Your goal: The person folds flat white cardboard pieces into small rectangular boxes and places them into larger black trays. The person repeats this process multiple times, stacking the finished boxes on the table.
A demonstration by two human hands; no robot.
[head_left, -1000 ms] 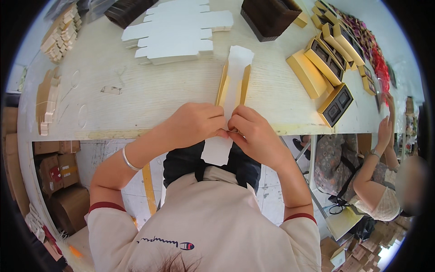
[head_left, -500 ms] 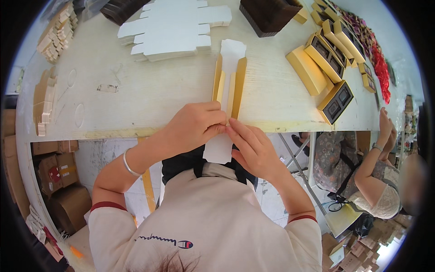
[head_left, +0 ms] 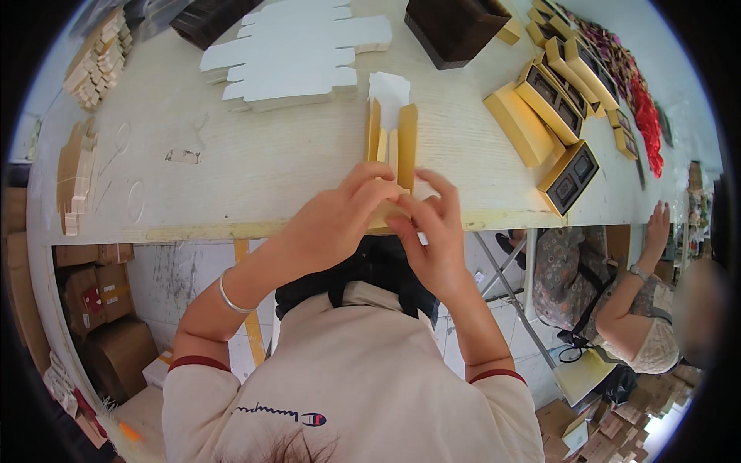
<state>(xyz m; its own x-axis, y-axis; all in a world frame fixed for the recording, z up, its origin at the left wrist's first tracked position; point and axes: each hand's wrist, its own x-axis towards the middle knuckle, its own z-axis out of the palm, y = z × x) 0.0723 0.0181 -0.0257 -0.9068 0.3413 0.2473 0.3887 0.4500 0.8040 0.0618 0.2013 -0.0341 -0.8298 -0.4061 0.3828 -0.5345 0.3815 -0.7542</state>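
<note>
Head view: both hands meet at near table edge.
Left hand: fingers curled, pinching gold carton blank at its near end.
Right hand: pinching same end.
Carton: half-folded, side flaps upright, on table.
Beyond: white die-cut sheets.

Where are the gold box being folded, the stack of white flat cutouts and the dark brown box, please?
gold box point(head_left: 404, 143), head view, right side wall.
stack of white flat cutouts point(head_left: 297, 50), head view, top sheet's middle.
dark brown box point(head_left: 455, 27), head view, its front side.
</note>
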